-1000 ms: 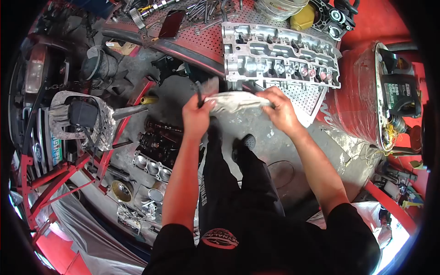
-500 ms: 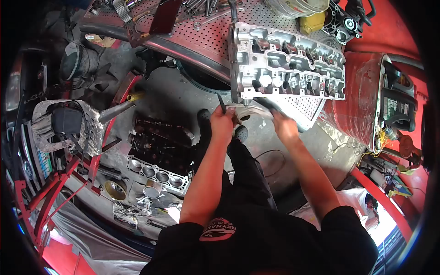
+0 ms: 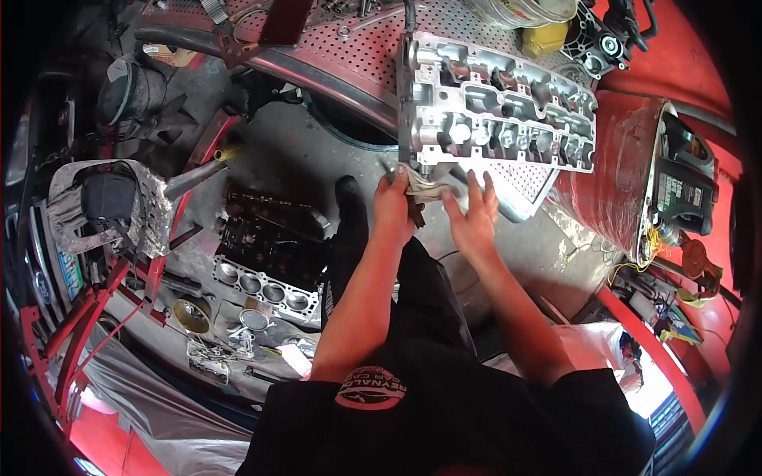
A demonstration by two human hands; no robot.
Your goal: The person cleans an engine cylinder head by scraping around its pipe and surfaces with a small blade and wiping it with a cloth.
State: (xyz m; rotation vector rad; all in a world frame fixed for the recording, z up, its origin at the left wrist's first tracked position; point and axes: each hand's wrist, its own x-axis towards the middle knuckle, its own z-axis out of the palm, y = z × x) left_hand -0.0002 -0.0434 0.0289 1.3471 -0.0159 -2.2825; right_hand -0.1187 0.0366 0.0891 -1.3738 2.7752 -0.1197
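Note:
A crumpled whitish cloth (image 3: 426, 188) hangs between my hands, just below the near left corner of the silver cylinder head (image 3: 500, 107). My left hand (image 3: 392, 205) is closed round the cloth's left side, and a thin dark tool sticks out at its fingers. To the right, my right hand (image 3: 474, 213) has its fingers spread, with the thumb side by the cloth's right edge. The cylinder head lies on the perforated red bench (image 3: 357, 70).
An engine block (image 3: 270, 254) lies on the floor at left, near a round metal bowl (image 3: 191, 315). A dark phone (image 3: 283, 22) is on the bench. A wrapped red drum (image 3: 607, 174) stands at right, with a black bottle (image 3: 681, 194) beside it.
The cloth, stretched between both hands a second ago, is now bunched by my left hand. My right hand has opened its fingers. The view has shifted, so the bench and cylinder head sit differently.

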